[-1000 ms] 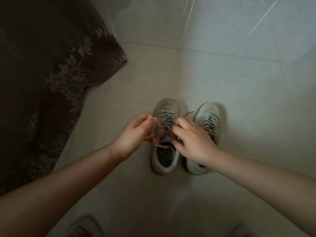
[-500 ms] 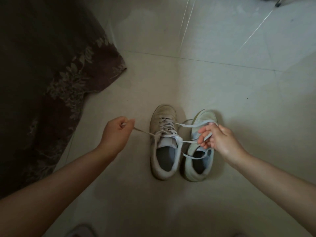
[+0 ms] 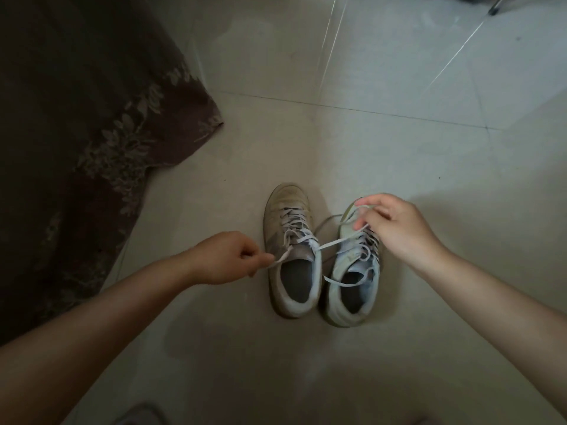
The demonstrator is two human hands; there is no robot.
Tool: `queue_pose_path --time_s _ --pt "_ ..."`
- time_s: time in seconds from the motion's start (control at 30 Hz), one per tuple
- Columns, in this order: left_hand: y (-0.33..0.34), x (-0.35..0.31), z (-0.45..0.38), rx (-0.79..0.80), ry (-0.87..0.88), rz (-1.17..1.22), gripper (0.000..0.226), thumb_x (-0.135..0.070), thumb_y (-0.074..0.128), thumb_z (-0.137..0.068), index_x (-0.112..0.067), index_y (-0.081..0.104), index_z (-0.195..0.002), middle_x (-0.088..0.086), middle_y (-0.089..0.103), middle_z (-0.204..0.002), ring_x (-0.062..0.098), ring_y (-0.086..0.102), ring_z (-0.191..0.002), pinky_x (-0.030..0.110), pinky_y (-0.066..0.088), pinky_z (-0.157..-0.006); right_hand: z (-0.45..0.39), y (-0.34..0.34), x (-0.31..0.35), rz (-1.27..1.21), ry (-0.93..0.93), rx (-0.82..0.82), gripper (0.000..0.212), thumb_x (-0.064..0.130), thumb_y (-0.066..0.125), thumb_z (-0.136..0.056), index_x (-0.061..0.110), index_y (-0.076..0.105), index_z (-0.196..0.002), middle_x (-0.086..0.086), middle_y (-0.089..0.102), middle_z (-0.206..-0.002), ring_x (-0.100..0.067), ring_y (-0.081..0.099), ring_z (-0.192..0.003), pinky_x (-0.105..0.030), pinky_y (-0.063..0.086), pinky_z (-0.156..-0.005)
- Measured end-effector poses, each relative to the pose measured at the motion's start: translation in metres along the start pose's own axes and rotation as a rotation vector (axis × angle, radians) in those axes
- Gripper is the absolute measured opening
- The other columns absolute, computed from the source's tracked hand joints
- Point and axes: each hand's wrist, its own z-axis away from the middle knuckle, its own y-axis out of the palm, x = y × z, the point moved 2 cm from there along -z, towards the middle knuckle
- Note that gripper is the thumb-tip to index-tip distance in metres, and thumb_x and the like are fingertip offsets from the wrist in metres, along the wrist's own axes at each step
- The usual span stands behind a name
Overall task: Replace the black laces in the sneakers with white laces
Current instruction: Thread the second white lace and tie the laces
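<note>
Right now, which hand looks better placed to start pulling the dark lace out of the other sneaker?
Probably the right hand: it hovers over the right sneaker, which shows dark lacing. The left hand pinches the white lace beside the left sneaker.

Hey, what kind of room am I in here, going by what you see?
Probably a room at home, maybe a bedroom: pale tiled floor, a dark floral cloth hanging at the left like a bedspread, and a pair of sneakers on the floor.
</note>
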Motion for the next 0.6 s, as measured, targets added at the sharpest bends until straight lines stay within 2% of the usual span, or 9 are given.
queue_pose_path --time_s 0.07,0.17,0.23,0.3,0.4,0.43,0.5,0.57,0.6 --pt "-0.017 -0.016 0.002 0.008 0.09 0.039 0.037 -0.043 0.059 -0.087 -0.015 0.062 -0.063 -0.01 0.044 -0.043 0.004 0.041 -0.043 0.014 0.031 -0.046 0.002 0.006 0.016 -0.082 -0.01 0.057 0.013 0.014 0.053 -0.095 0.017 0.064 -0.101 0.004 0.068 -0.07 -0.011 0.064 -0.075 -0.028 0.051 -0.08" --pt "-0.046 -0.043 -0.002 -0.219 0.321 -0.029 0.041 -0.05 0.058 -0.086 -0.012 0.063 -0.07 -0.006 0.046 -0.053 0.009 0.042 -0.051 0.02 0.035 -0.051 0.005 0.025 0.043 -0.234 -0.069 0.111 0.017 0.006 0.05 -0.095 0.008 0.061 -0.108 -0.003 0.067 -0.089 -0.013 0.064 -0.071 -0.025 0.053 -0.071" --pt "-0.06 -0.06 -0.008 -0.363 0.493 -0.217 0.043 -0.059 0.047 -0.08 -0.019 0.063 -0.072 -0.009 0.046 -0.058 0.01 0.044 -0.061 0.029 0.038 -0.058 0.004 0.038 0.056 -0.015 -0.183 0.197 0.025 0.007 0.053 -0.092 0.019 0.061 -0.111 0.002 0.067 -0.1 -0.007 0.063 -0.074 -0.02 0.05 -0.067" --pt "-0.07 -0.075 -0.014 -0.409 0.565 -0.332 0.042 -0.061 0.039 -0.077 -0.025 0.062 -0.074 -0.017 0.038 -0.063 0.011 0.04 -0.074 0.03 0.032 -0.067 0.004 0.052 0.06 0.243 -0.218 0.387 0.024 0.014 0.057 -0.086 0.027 0.063 -0.105 0.01 0.068 -0.096 -0.007 0.063 -0.085 -0.025 0.052 -0.077" --pt "-0.077 -0.087 -0.024 -0.392 0.531 -0.337 0.049 -0.064 0.036 -0.072 -0.025 0.064 -0.082 -0.016 0.041 -0.072 0.012 0.038 -0.086 0.033 0.033 -0.076 0.004 0.066 0.051 0.19 -0.17 0.541 0.011 0.024 0.055 -0.093 0.03 0.063 -0.095 0.019 0.069 -0.08 -0.001 0.061 -0.071 -0.023 0.051 -0.071" --pt "-0.076 -0.088 -0.026 -0.46 0.525 -0.313 0.047 -0.062 0.04 -0.073 -0.024 0.065 -0.085 -0.013 0.045 -0.08 0.016 0.04 -0.089 0.035 0.036 -0.079 0.003 0.068 0.048 0.152 -0.163 0.524 0.016 0.028 0.049 -0.097 0.03 0.064 -0.093 0.014 0.071 -0.081 -0.003 0.059 -0.064 -0.027 0.051 -0.065" --pt "-0.071 -0.086 -0.021 -0.814 0.483 -0.242 0.034 -0.047 0.055 -0.081 -0.015 0.063 -0.088 0.002 0.051 -0.091 0.024 0.046 -0.091 0.038 0.039 -0.079 0.0 0.065 0.044 0.059 -0.092 0.448 0.032 0.037 0.039 -0.1 0.025 0.068 -0.092 -0.003 0.073 -0.082 -0.007 0.057 -0.056 -0.029 0.048 -0.056" --pt "-0.054 -0.078 -0.006 -1.119 0.446 -0.145 0.023 -0.027 0.059 -0.088 -0.006 0.058 -0.079 0.011 0.051 -0.081 0.028 0.048 -0.078 0.037 0.038 -0.07 -0.001 0.06 0.038 -0.103 0.025 0.383 0.042 0.04 0.034 -0.101 0.02 0.069 -0.09 0.0 0.07 -0.066 -0.004 0.054 -0.049 -0.02 0.042 -0.048" --pt "-0.037 -0.071 0.001 -1.119 0.474 -0.139 0.023 -0.023 0.057 -0.089 -0.006 0.056 -0.074 0.01 0.049 -0.074 0.027 0.047 -0.071 0.037 0.036 -0.065 0.0 0.059 0.036 -0.184 0.074 0.354 0.045 0.04 0.033 -0.101 0.017 0.069 -0.088 0.004 0.067 -0.059 -0.004 0.052 -0.046 -0.018 0.038 -0.045"
